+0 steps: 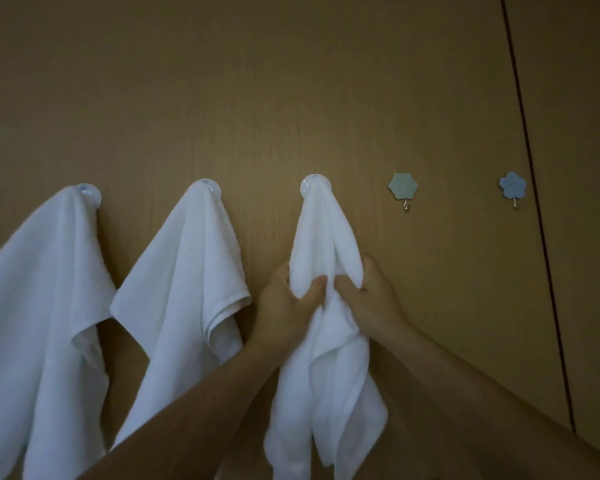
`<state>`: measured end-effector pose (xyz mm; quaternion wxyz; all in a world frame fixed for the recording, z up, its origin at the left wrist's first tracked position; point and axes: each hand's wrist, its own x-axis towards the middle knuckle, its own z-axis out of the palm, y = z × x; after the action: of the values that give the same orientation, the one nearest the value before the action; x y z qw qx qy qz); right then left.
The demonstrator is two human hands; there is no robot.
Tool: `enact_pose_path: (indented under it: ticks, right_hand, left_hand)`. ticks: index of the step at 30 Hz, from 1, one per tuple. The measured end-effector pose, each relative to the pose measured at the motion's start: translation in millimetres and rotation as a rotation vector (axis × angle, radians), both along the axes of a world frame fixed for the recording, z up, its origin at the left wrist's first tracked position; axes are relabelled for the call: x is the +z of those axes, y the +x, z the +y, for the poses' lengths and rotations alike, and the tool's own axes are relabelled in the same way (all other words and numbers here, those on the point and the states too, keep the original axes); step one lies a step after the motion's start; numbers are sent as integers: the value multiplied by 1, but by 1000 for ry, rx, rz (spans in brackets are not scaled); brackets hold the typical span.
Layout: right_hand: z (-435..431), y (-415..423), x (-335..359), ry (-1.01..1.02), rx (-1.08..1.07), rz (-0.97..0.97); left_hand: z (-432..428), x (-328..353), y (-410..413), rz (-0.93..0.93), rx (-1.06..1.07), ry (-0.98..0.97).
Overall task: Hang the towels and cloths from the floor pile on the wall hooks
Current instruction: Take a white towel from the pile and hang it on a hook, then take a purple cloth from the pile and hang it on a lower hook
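Observation:
Three white towels hang on a brown wooden wall. The left towel [45, 306] and the middle towel [184, 282] each drape from a round white hook. The third towel [323, 368] hangs from a round white hook [314, 186]. My left hand [284, 306] grips this third towel's left fold, thumb across the front. My right hand [371, 299] pinches its right fold just beside it. Both hands sit about a third of the way down the cloth. The floor pile is out of view.
Two bare hooks sit to the right at the same height: a grey-green flower-shaped hook [403, 188] and a blue flower-shaped hook [512, 187]. A dark vertical seam [534, 202] runs down the wall at far right.

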<state>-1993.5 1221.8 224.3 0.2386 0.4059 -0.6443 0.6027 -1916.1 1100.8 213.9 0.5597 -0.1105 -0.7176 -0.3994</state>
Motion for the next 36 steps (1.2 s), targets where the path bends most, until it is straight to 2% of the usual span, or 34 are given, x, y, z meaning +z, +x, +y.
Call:
enact_pose_path:
  ticks: [4,6,9,12,17,20,25,31,36]
  right_hand:
    - [5,-2,-15,40,-191,101]
    - [7,2,-27,70,-233,92]
    - [13,12,-46,93,-232,11]
    - [24,29,-61,118,-296,-42]
    - [43,72,-97,160,-431,-52]
    - [56,103,-134,233,-551,-60]
    - [108,163,-219,414,-775,-243]
    - [199,269,-332,550,-1013,-540]
    - [276,387,-419,521,-1181,-828]
  left_hand:
    - [4,-11,5,143,331,-152]
    - [7,-23,8,91,418,-190]
    - [7,-43,9,-54,388,-173]
    - [10,-57,22,-131,426,-234]
    - [17,-91,48,-24,506,-551]
    - [18,-125,54,-22,501,-727]
    - [48,-199,76,-56,360,-845]
    - [134,-305,133,-446,28,-1017]
    - [244,-388,213,-570,-325,-1201]
